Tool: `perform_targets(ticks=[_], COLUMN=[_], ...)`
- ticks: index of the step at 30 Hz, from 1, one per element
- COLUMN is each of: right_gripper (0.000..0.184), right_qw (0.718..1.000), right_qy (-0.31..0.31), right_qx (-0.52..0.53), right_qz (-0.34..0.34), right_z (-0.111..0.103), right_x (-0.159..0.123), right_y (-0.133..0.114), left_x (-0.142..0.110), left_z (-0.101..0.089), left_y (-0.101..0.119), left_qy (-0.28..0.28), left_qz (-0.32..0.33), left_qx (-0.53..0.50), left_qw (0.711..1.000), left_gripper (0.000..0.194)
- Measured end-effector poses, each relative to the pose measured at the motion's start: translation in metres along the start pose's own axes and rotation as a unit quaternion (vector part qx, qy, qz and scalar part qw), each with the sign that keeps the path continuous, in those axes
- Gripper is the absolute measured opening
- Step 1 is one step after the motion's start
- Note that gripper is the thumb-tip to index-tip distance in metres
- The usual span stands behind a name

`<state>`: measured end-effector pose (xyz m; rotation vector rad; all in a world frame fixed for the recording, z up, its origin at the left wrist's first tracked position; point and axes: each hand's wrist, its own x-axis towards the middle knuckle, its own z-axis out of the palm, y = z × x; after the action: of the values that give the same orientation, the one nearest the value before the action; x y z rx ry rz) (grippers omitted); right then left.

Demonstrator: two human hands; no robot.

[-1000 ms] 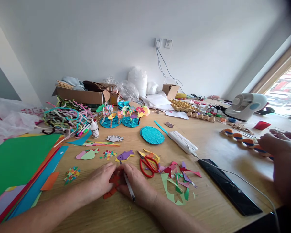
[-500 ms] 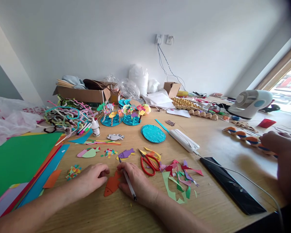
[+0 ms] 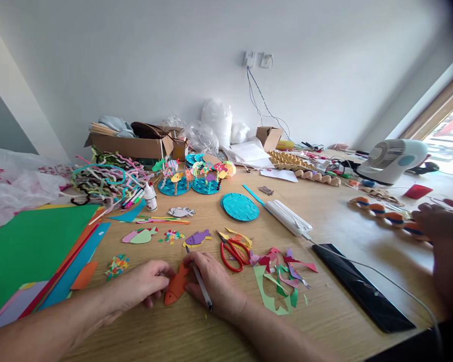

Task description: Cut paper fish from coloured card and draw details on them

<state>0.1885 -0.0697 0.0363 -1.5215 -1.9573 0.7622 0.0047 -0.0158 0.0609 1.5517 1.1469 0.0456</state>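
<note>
An orange paper fish [image 3: 176,287] with a drawn eye and gill line lies in front of me. At its left edge, my left hand [image 3: 153,281] has its fingers curled and the fingertips gripping the paper. My right hand [image 3: 215,284] is closed around a clear-barrelled pen [image 3: 202,282], its tip pointing away from me, and rests against the fish's right side. Just beyond are a purple paper fish [image 3: 198,238] on a yellow one, small paper dots [image 3: 172,236], and red-handled scissors [image 3: 234,254]. Pink and green paper fish [image 3: 141,236] lie farther left.
Paper scraps [image 3: 277,281] lie right of the scissors, near a black phone [image 3: 362,286] and a white power strip [image 3: 289,217] with a cable. Coloured sheets [image 3: 41,241] are stacked left. Another person's hand [image 3: 440,221] is at the right, by an orange-and-blue wavy strip [image 3: 377,209].
My left hand has moved slightly right onto the orange fish's edge. My right hand keeps the pen in nearly the same place. The other person's hand has shifted slightly right.
</note>
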Motion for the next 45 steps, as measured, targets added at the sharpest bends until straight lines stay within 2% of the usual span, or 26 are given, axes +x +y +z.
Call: perform_targets(ticks=[4, 12, 18, 20, 24, 26, 31, 33, 35, 37, 39, 41, 45], right_gripper=[0.042, 0.043, 0.042, 0.04, 0.042, 0.043, 0.045, 0.046, 0.047, 0.047, 0.047, 0.048, 0.049], right_qw=[1.0, 1.0, 0.999, 0.998, 0.97, 0.954, 0.947, 0.947, 0.947, 0.948, 0.95, 0.952, 0.954], right_qy=[-0.001, 0.018, 0.019, 0.05, 0.223, 0.28, 0.299, 0.297, 0.296, 0.292, 0.286, 0.282, 0.272], right_qx=[-0.002, -0.002, -0.007, 0.002, 0.031, 0.029, 0.011, 0.006, 0.003, 0.0, 0.001, 0.009, 0.023], right_qz=[-0.006, -0.023, -0.04, -0.049, -0.091, -0.106, -0.115, -0.119, -0.122, -0.123, -0.123, -0.12, -0.124], right_z=[0.0, 0.003, 0.006, 0.006, 0.0, -0.005, -0.008, -0.007, -0.005, -0.005, -0.005, -0.006, -0.007], right_x=[0.0, -0.001, -0.001, -0.001, -0.003, -0.004, -0.001, 0.001, 0.002, 0.003, 0.002, 0.001, -0.003], right_y=[0.0, 0.003, 0.006, 0.007, 0.007, 0.006, 0.01, 0.013, 0.016, 0.018, 0.019, 0.017, 0.011], left_x=[0.002, 0.009, 0.025, 0.029, 0.043, 0.055, 0.098, 0.112, 0.118, 0.116, 0.107, 0.096, 0.075], left_z=[0.001, 0.003, 0.013, 0.011, -0.003, -0.01, -0.007, 0.001, 0.007, 0.008, 0.001, -0.017, -0.077], left_y=[0.005, 0.002, -0.008, -0.007, 0.006, 0.017, 0.041, 0.048, 0.054, 0.059, 0.063, 0.063, 0.047], left_qy=[0.0, 0.0, 0.051, 0.064, 0.093, 0.107, 0.11, 0.114, 0.119, 0.132, 0.155, 0.179, 0.205], left_qz=[0.002, 0.059, 0.116, 0.129, 0.151, 0.163, 0.165, 0.16, 0.168, 0.19, 0.213, 0.218, 0.16], left_qx=[0.006, 0.033, 0.083, 0.098, 0.121, 0.137, 0.199, 0.231, 0.266, 0.302, 0.334, 0.361, 0.404], left_qw=[1.0, 0.998, 0.988, 0.985, 0.977, 0.971, 0.96, 0.953, 0.942, 0.925, 0.905, 0.889, 0.877], left_gripper=[0.032, 0.021, 0.015, 0.015, 0.02, 0.022, 0.014, 0.021, 0.029, 0.028, 0.029, 0.035, 0.016])
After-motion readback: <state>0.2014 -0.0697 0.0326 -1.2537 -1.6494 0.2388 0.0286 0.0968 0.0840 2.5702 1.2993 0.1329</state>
